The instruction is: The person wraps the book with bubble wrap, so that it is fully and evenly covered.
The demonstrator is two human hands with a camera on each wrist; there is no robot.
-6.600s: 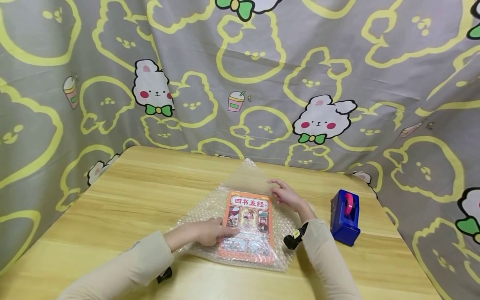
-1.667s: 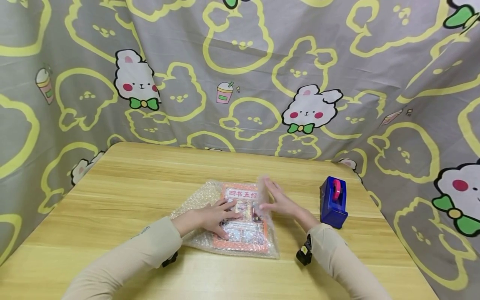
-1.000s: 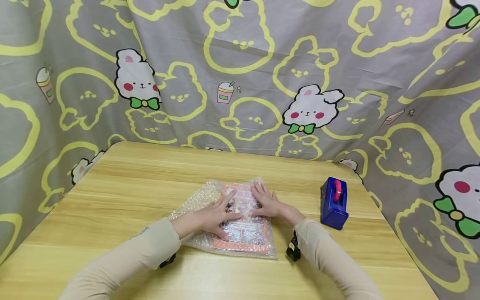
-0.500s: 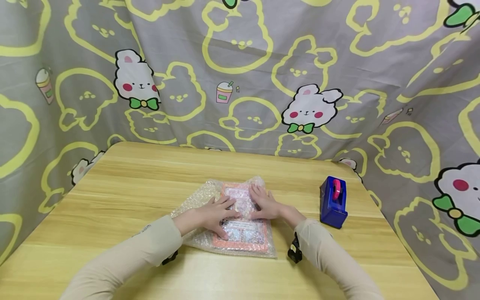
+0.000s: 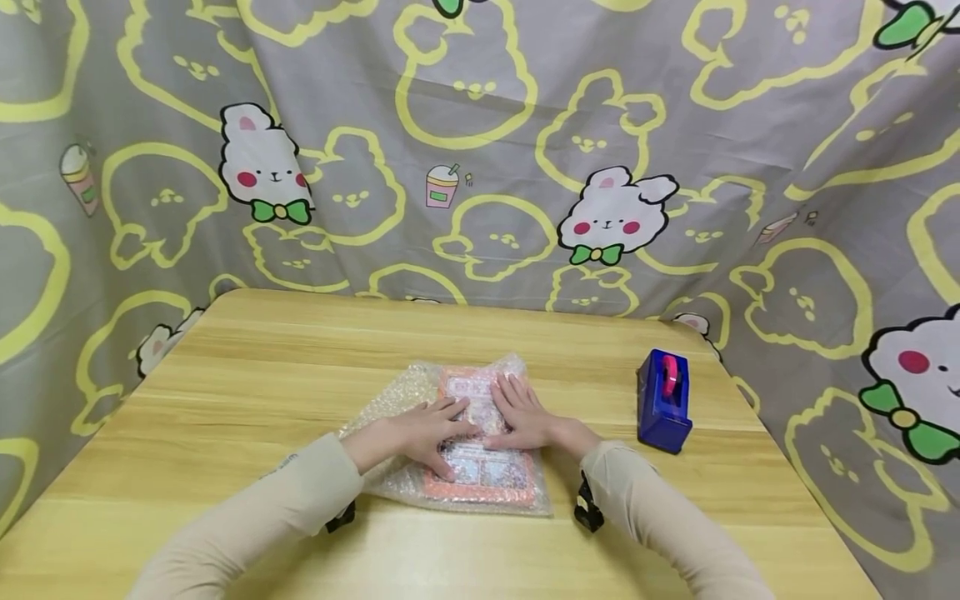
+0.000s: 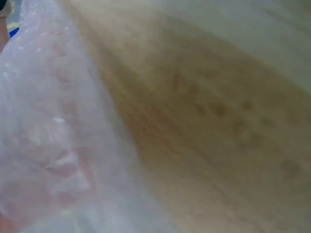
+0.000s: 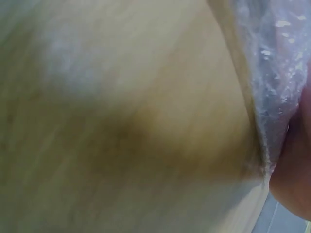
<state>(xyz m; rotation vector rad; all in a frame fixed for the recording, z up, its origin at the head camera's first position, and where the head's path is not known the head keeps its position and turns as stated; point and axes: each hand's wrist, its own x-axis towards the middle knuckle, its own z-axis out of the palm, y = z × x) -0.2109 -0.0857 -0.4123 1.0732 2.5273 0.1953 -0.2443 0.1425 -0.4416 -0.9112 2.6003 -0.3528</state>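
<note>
Grey rabbit-print curtain (image 5: 345, 100) hangs behind the wood-grain table (image 5: 300, 342), where your left hand (image 5: 426, 433) and right hand (image 5: 522, 418) rest, fingers extended and apart, on bubble wrap (image 5: 390, 408) covering an orange-bordered book (image 5: 483, 473), left of the blue tape dispenser (image 5: 663, 417).

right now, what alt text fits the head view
A person's left-hand grip and right-hand grip rest on bubble wrap over an orange-bordered book on a wood-grain table. A blue tape dispenser stands to the right; rabbit-print fabric hangs behind.
</note>
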